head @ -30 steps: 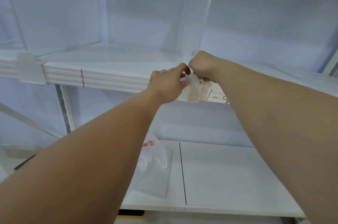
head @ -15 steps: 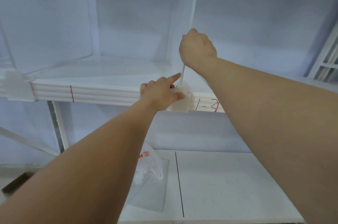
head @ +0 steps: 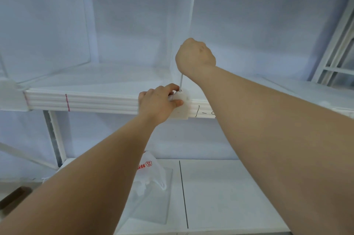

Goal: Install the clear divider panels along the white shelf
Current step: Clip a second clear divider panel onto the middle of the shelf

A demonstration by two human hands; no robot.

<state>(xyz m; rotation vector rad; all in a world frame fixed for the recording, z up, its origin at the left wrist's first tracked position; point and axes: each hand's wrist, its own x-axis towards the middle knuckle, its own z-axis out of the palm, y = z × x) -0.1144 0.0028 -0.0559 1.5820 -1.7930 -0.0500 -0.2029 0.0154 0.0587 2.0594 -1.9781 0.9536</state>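
Head view, looking up at the white shelf (head: 95,102). The clear divider panel (head: 182,14) stands upright on the shelf top, and its front edge runs down into a translucent clip (head: 182,109) seated on the shelf's ribbed front lip. Right grip (head: 195,56): closed in a fist round the panel's front edge just above the clip, with the fingertips hidden behind the back of the hand. Left grip (head: 159,102): thumb and forefinger pinched on the clip, the other fingers curled against the lip. A second panel (head: 47,24) stands well to the left with its own clip (head: 11,94). Judged risks: if the right grip presses down while the panel edge is off the clip's slot, the thin sheet may bow or skid sideways. If the left grip loosens, the clip may slide along the lip away from the handwritten mark (head: 203,112), or pop off. A panel tilted from upright would likely jam in the slot
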